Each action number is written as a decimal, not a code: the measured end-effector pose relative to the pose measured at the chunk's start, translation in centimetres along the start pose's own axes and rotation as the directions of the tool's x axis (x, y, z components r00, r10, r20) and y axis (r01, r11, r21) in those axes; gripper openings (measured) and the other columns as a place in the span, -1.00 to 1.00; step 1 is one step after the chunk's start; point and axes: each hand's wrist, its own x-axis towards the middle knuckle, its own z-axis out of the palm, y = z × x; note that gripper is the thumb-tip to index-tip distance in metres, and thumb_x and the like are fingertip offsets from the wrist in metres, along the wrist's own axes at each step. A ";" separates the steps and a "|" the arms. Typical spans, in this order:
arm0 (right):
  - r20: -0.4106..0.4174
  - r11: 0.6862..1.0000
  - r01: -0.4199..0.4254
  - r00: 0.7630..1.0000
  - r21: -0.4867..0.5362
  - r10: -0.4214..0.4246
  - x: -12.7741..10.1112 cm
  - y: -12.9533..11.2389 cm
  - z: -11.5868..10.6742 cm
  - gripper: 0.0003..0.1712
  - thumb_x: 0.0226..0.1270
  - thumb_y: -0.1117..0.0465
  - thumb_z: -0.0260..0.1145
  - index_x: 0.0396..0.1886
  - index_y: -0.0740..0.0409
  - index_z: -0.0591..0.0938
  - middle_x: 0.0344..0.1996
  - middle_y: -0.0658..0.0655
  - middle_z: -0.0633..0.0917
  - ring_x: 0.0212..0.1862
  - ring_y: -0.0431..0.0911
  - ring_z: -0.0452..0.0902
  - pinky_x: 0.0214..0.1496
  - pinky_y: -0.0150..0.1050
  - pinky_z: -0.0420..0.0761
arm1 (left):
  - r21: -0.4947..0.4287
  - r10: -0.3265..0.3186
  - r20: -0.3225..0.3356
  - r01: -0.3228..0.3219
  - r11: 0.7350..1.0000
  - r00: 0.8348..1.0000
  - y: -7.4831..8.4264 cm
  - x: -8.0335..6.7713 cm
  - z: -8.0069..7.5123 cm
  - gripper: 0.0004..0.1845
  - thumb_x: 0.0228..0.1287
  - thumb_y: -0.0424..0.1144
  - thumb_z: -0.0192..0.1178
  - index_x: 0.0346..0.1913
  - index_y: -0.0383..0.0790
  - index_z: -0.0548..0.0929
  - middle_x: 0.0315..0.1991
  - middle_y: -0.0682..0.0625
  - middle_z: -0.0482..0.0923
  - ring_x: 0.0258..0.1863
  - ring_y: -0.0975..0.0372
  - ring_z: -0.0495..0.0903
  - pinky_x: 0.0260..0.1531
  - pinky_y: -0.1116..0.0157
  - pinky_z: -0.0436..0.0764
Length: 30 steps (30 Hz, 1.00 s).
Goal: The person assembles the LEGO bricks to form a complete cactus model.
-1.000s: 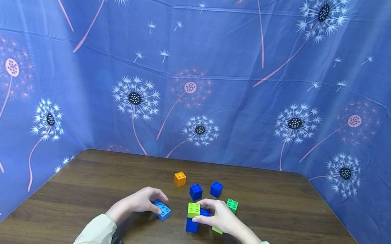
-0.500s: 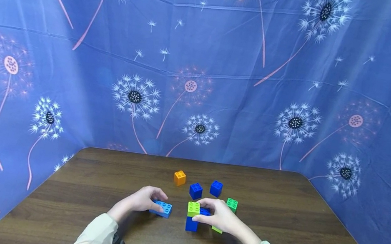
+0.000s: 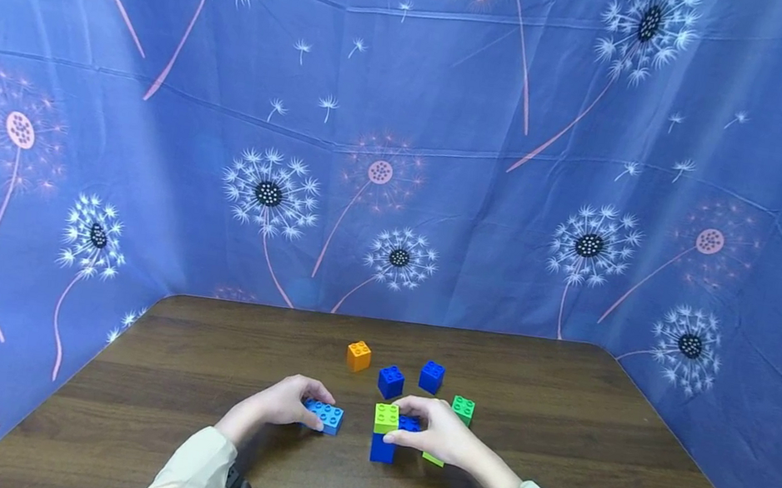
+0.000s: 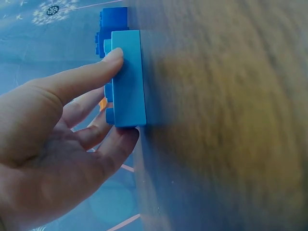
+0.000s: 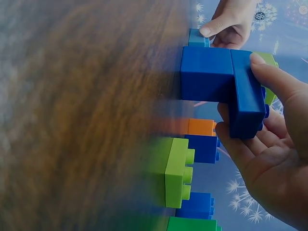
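Observation:
My left hand (image 3: 278, 401) holds a light blue building brick (image 3: 331, 416), studs up, between thumb and fingers. In the left wrist view the thumb lies on the long side of this brick (image 4: 129, 79), and a fingertip is at its end. Right of it stands a small stack: a dark blue cube brick (image 3: 382, 448) at the bottom, a longer dark blue brick (image 5: 247, 91) across it and a lime brick (image 3: 386, 419) on top. My right hand (image 3: 444, 435) grips the longer brick, its thumb on the near side. That brick juts out past the cube, toward my right hand.
Behind the stack, an orange brick (image 3: 358, 356) and two dark blue bricks (image 3: 391, 381) stand on the brown table (image 3: 234, 330). A green brick (image 3: 462, 409) sits beyond my right hand. Another lime brick (image 5: 177, 173) is partly hidden under that hand in the head view.
The light blue brick has turned in my left hand, from slanting to lying nearly sideways. My right hand and the stack have stayed in place.

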 end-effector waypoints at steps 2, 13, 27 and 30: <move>0.001 1.000 -0.006 1.000 -0.001 0.006 0.0 0.0 0.0 -0.57 0.16 -0.01 0.37 -0.05 0.12 0.61 -0.16 0.03 0.69 -0.10 -0.06 0.60 -0.07 -0.25 0.56 | 0.006 -0.014 -0.003 0.014 1.000 1.000 0.1 0.0 0.1 -0.68 -0.04 -0.33 0.42 -0.15 -0.27 0.65 -0.16 -0.09 0.66 -0.14 0.09 0.56 -0.09 0.12 0.49; -0.001 1.000 -0.007 1.000 0.003 0.007 0.0 0.1 0.0 -0.57 0.15 -0.01 0.38 -0.04 0.11 0.61 -0.17 0.01 0.70 -0.09 -0.02 0.60 -0.08 -0.24 0.55 | 0.016 -0.050 -0.019 0.051 0.999 0.999 0.5 -0.3 0.1 -0.69 -0.05 -0.33 0.42 -0.18 -0.27 0.63 -0.18 -0.07 0.64 -0.19 0.14 0.54 -0.14 0.17 0.47; 0.000 1.000 -0.013 1.000 -0.018 0.013 -0.1 0.2 0.0 -0.56 0.15 -0.04 0.37 -0.04 0.10 0.61 -0.17 0.00 0.70 -0.11 -0.10 0.60 -0.08 -0.28 0.54 | 0.004 0.031 -0.104 -0.031 1.000 0.994 0.9 0.2 0.0 -0.69 0.07 -0.22 0.37 -0.14 -0.28 0.62 -0.17 -0.09 0.63 -0.12 0.07 0.56 -0.04 0.05 0.50; -0.004 1.000 -0.011 1.000 -0.020 0.011 -0.1 0.2 0.0 -0.56 0.15 -0.04 0.37 -0.05 0.10 0.61 -0.17 -0.01 0.70 -0.11 -0.11 0.60 -0.08 -0.28 0.54 | 0.006 0.035 -0.126 -0.034 0.999 0.991 1.2 0.4 0.0 -0.67 0.08 -0.18 0.36 -0.11 -0.25 0.63 -0.18 -0.04 0.63 -0.17 0.15 0.54 -0.08 0.11 0.50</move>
